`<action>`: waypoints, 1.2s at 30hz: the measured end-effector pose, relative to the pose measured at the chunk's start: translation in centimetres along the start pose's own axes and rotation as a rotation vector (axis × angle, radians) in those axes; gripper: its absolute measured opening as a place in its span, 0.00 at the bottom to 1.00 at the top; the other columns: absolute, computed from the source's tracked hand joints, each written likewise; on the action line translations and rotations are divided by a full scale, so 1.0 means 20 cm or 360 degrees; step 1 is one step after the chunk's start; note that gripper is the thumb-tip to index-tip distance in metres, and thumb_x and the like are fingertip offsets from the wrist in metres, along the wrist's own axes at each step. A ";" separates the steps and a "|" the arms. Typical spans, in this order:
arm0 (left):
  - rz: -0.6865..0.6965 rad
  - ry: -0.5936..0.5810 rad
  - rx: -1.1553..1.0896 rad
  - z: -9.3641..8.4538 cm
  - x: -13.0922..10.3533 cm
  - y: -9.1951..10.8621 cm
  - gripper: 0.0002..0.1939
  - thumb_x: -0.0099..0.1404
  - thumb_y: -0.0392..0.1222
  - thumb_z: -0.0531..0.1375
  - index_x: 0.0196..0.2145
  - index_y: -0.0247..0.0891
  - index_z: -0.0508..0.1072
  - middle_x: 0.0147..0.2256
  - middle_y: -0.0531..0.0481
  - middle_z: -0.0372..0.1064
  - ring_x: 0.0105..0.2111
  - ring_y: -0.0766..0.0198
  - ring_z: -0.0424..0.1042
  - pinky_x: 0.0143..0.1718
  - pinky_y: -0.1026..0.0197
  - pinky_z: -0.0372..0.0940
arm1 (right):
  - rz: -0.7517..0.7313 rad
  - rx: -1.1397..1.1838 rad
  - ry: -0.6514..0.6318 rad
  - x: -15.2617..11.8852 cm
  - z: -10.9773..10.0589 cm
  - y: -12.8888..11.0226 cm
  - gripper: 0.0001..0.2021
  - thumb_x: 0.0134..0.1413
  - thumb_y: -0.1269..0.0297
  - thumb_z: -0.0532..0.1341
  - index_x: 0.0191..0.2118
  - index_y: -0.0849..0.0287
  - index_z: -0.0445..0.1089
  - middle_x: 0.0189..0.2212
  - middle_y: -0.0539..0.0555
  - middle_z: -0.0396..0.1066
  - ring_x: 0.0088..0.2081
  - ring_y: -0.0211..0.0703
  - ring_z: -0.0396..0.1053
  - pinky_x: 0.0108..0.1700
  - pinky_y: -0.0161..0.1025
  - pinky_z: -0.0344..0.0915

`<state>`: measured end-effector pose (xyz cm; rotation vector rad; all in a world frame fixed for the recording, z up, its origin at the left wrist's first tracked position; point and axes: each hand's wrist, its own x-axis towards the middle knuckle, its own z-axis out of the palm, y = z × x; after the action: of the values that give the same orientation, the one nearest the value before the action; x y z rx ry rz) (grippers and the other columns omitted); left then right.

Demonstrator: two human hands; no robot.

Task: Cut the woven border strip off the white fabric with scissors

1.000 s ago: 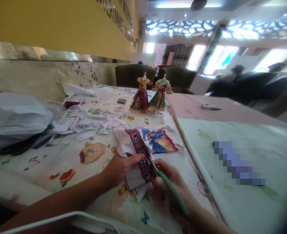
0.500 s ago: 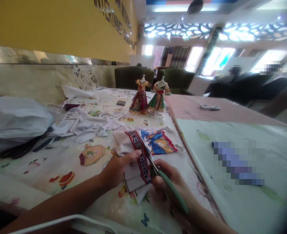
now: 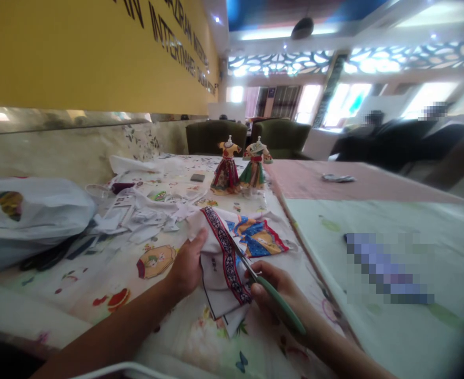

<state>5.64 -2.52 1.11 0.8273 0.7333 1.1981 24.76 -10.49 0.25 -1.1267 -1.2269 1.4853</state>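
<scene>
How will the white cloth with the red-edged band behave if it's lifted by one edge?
The white cloth will probably flop, since it curves and bends near the left hand. It looks thin, so likely light for its size. It may also snag, because the scissors' blades lie against it along the band.

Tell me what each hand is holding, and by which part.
The right hand holds the scissors by the green handle. The left hand holds the white cloth by its left side, as pictured.
</scene>
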 end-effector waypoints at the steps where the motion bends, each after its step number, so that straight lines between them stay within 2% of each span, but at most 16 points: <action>1: 0.0043 0.0010 0.0035 0.00 0.00 0.00 0.28 0.58 0.54 0.71 0.52 0.37 0.78 0.43 0.43 0.82 0.47 0.50 0.79 0.53 0.51 0.70 | 0.0009 -0.0007 0.0010 0.00 0.00 0.00 0.29 0.43 0.37 0.73 0.36 0.57 0.67 0.16 0.40 0.60 0.15 0.29 0.53 0.16 0.27 0.49; 4: 0.0102 -0.0007 0.0107 0.00 -0.01 0.01 0.30 0.55 0.48 0.74 0.54 0.37 0.77 0.44 0.44 0.82 0.47 0.51 0.79 0.53 0.53 0.69 | -0.0006 -0.0022 -0.0019 0.01 -0.01 0.00 0.31 0.41 0.35 0.73 0.36 0.58 0.68 0.16 0.40 0.60 0.15 0.30 0.53 0.17 0.28 0.49; 9: 0.0128 -0.0083 0.0152 0.02 -0.02 0.02 0.29 0.55 0.41 0.74 0.55 0.40 0.77 0.42 0.47 0.83 0.41 0.54 0.80 0.48 0.55 0.71 | -0.0067 -0.0063 -0.0056 0.01 -0.01 0.03 0.31 0.41 0.35 0.73 0.37 0.58 0.70 0.21 0.43 0.63 0.19 0.31 0.54 0.19 0.30 0.49; 14: 0.0164 -0.0113 0.0145 0.02 -0.04 0.00 0.30 0.57 0.38 0.73 0.57 0.42 0.76 0.44 0.48 0.83 0.43 0.54 0.80 0.49 0.55 0.71 | -0.0152 -0.0054 -0.0056 0.02 -0.01 0.05 0.32 0.41 0.33 0.72 0.38 0.59 0.71 0.24 0.46 0.63 0.25 0.36 0.57 0.24 0.32 0.52; 21: 0.0127 -0.0099 0.0135 0.03 -0.06 -0.01 0.34 0.55 0.37 0.74 0.59 0.43 0.75 0.41 0.49 0.83 0.39 0.57 0.80 0.47 0.56 0.72 | -0.0162 0.0043 -0.0148 0.00 -0.01 0.06 0.35 0.42 0.31 0.71 0.41 0.59 0.69 0.28 0.48 0.63 0.27 0.36 0.56 0.28 0.33 0.52; 30: 0.0126 -0.0134 0.0156 0.03 -0.07 -0.01 0.35 0.56 0.37 0.73 0.61 0.42 0.73 0.44 0.47 0.82 0.46 0.52 0.79 0.54 0.51 0.71 | -0.0177 0.0074 -0.0198 0.00 -0.01 0.06 0.33 0.45 0.33 0.71 0.42 0.59 0.69 0.26 0.46 0.61 0.25 0.34 0.56 0.25 0.32 0.54; 36: 0.0135 -0.0133 0.0189 0.03 -0.07 0.00 0.35 0.55 0.37 0.74 0.61 0.42 0.73 0.43 0.47 0.82 0.42 0.55 0.79 0.49 0.54 0.72 | -0.0109 0.0210 -0.0261 0.00 -0.01 0.08 0.32 0.44 0.34 0.72 0.42 0.58 0.68 0.27 0.45 0.62 0.21 0.31 0.58 0.23 0.30 0.57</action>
<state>5.83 -3.93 1.41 1.0097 0.7120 1.1964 24.82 -10.72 -1.36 -0.8817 -1.2456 1.6065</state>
